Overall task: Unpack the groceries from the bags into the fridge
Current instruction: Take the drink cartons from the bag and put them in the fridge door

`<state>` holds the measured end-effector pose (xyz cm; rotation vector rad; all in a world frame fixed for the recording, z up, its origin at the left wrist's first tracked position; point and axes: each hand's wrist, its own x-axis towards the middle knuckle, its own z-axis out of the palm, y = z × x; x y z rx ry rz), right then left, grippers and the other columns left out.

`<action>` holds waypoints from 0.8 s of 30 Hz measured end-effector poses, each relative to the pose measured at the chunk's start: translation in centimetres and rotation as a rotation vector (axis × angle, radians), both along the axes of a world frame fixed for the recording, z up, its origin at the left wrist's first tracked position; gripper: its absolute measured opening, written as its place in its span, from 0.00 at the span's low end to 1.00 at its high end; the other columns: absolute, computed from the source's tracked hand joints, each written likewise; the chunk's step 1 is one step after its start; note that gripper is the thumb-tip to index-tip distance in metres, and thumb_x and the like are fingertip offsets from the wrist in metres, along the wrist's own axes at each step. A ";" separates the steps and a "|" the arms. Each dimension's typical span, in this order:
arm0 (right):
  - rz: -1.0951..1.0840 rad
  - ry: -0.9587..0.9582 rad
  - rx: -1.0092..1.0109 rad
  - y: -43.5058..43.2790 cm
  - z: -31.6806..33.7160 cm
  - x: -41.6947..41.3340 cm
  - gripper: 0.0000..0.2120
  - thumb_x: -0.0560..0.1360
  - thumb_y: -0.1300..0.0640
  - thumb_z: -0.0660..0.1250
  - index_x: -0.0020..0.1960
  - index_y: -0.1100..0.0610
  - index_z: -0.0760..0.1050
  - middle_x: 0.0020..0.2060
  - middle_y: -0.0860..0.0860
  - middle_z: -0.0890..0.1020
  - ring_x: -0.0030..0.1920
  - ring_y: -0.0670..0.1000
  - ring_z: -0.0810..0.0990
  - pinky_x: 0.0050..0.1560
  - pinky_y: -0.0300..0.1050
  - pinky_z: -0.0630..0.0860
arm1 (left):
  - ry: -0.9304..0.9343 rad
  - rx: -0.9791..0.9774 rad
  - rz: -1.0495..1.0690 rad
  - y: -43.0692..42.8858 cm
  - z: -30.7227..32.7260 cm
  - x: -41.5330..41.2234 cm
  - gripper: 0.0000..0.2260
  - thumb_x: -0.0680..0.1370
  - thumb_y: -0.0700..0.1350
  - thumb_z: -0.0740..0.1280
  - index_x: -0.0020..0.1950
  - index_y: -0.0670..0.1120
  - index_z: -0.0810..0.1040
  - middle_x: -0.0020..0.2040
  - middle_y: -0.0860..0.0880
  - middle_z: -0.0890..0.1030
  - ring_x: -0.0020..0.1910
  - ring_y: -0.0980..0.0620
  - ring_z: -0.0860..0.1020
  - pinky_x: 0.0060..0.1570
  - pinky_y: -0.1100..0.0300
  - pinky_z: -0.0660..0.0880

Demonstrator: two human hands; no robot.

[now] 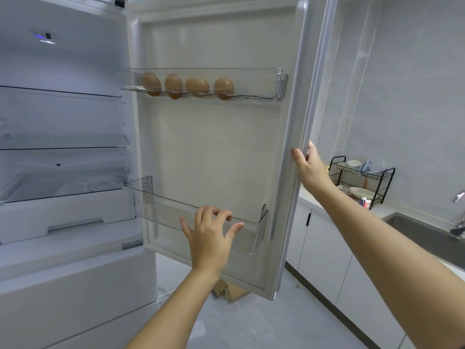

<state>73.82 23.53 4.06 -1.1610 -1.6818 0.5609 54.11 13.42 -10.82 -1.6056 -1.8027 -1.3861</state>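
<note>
Eggs [173, 85], four and brown, are sitting in a row in the clear upper door bin [254, 81] of the fridge door [214, 147], which is standing wide open. You are gripping the door's free edge with your right hand [310, 167]: the thumb is lying on the inner side and the fingers are wrapping round the outer side, clamped on the door. Your left hand [210, 238] is reaching to the lower door bin [161, 205], its fingers spread and loosely bent, two fingertips touching the front rim and the thumb standing apart; it is holding nothing. To the left, the fridge [75, 285] interior is showing glass shelves [60, 93] above a white drawer [63, 215]. A piece of brown cardboard [231, 290] is lying on the floor below the door's lower edge. Beyond the door, a black dish rack [362, 182] carrying bowls and plates is standing on the counter [314, 205], with the sink [422, 233] and tap [458, 197] further right.
</note>
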 end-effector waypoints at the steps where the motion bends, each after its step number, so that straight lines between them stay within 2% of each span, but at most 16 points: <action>1: -0.016 0.000 0.005 -0.3 -0.3 -0.2 0.32 0.82 0.45 0.56 0.79 0.56 0.48 0.76 0.54 0.61 0.76 0.53 0.59 0.74 0.50 0.58 | 0.024 0.013 0.004 0.1 -0.1 -0.3 0.19 0.74 0.67 0.59 0.43 0.54 0.78 0.46 0.54 0.74 0.52 0.53 0.72 0.63 0.29 0.57; 4: -0.125 -0.041 0.112 -2.3 -1.4 -1.1 0.33 0.82 0.53 0.59 0.79 0.57 0.44 0.77 0.57 0.56 0.77 0.54 0.55 0.75 0.50 0.53 | 0.059 0.018 -0.004 0.2 -0.1 -1.0 0.19 0.72 0.68 0.59 0.43 0.54 0.79 0.45 0.54 0.75 0.52 0.52 0.73 0.64 0.30 0.55; 7: -0.219 -0.138 0.285 -5.6 -3.1 -2.8 0.36 0.79 0.58 0.62 0.79 0.56 0.45 0.78 0.56 0.52 0.77 0.54 0.50 0.75 0.50 0.49 | 0.052 0.008 -0.052 0.3 0.1 -1.2 0.19 0.72 0.67 0.60 0.44 0.54 0.80 0.45 0.54 0.76 0.52 0.51 0.74 0.65 0.29 0.55; 10: -0.269 -0.368 0.395 -8.1 -5.1 -4.8 0.36 0.77 0.56 0.63 0.79 0.55 0.49 0.79 0.55 0.49 0.78 0.56 0.45 0.76 0.54 0.46 | 0.084 0.016 -0.119 0.6 0.3 -2.5 0.20 0.73 0.66 0.60 0.50 0.54 0.82 0.51 0.51 0.77 0.55 0.50 0.75 0.66 0.30 0.53; 13: -0.317 -0.586 0.431 -9.2 -7.4 -6.8 0.33 0.76 0.49 0.58 0.79 0.54 0.54 0.79 0.55 0.51 0.78 0.58 0.44 0.75 0.60 0.45 | 0.100 0.034 -0.159 0.9 0.8 -5.9 0.22 0.74 0.65 0.59 0.57 0.53 0.79 0.59 0.49 0.75 0.61 0.50 0.71 0.68 0.33 0.53; 15: -0.350 -0.700 0.450 -9.4 -8.6 -8.4 0.32 0.75 0.45 0.53 0.77 0.55 0.60 0.78 0.57 0.56 0.78 0.60 0.48 0.73 0.64 0.48 | 0.104 0.029 -0.179 1.2 1.2 -9.1 0.22 0.75 0.64 0.58 0.59 0.51 0.78 0.61 0.49 0.73 0.63 0.50 0.69 0.68 0.33 0.52; 19: -0.386 -0.946 0.483 -9.2 -10.1 -11.1 0.26 0.77 0.42 0.51 0.65 0.55 0.75 0.70 0.58 0.72 0.72 0.62 0.66 0.68 0.70 0.60 | 0.211 0.009 -0.196 2.1 1.5 -16.6 0.27 0.77 0.68 0.52 0.60 0.50 0.75 0.62 0.49 0.73 0.65 0.48 0.69 0.70 0.37 0.50; 22: -0.423 -1.019 0.492 -9.2 -10.8 -12.4 0.25 0.77 0.41 0.51 0.53 0.53 0.82 0.61 0.56 0.80 0.65 0.60 0.75 0.66 0.74 0.60 | 0.244 -0.037 -0.237 3.1 1.3 -21.1 0.31 0.76 0.71 0.47 0.57 0.50 0.77 0.59 0.50 0.75 0.65 0.48 0.70 0.71 0.41 0.49; 24: -0.441 -1.036 0.513 -9.2 -11.1 -12.7 0.26 0.77 0.39 0.50 0.48 0.53 0.83 0.53 0.54 0.83 0.59 0.59 0.80 0.66 0.74 0.58 | 0.273 -0.046 -0.268 3.7 0.9 -22.8 0.30 0.77 0.70 0.47 0.51 0.50 0.79 0.53 0.52 0.78 0.58 0.48 0.75 0.71 0.44 0.50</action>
